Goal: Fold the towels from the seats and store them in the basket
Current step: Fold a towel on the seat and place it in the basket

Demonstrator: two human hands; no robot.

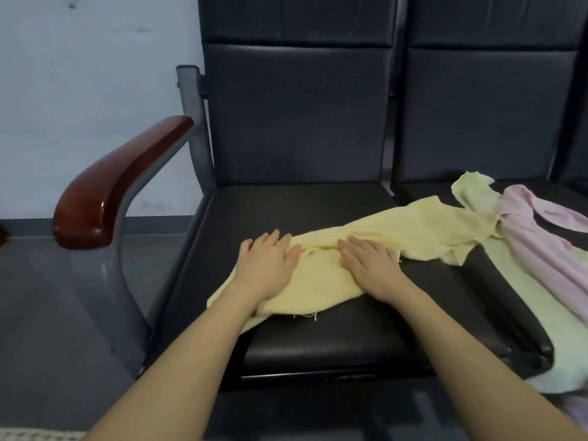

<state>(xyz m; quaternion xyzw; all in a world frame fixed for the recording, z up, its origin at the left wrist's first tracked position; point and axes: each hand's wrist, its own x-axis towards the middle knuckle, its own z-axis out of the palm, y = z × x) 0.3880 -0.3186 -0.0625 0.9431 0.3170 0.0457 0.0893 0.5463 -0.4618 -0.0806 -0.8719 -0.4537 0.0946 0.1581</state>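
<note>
At the far left, one curved red-brown wooden armrest (117, 183) caps the grey metal frame of the black padded bench (334, 332). On the first of two visible seats, the left hand (269, 265) and right hand (370, 265) both lie flat, fingers straight, pressing one rumpled pale yellow towel (397, 232). Further right lie one pale green towel (521, 300) and one pink towel (541, 246), overlapping.
</note>
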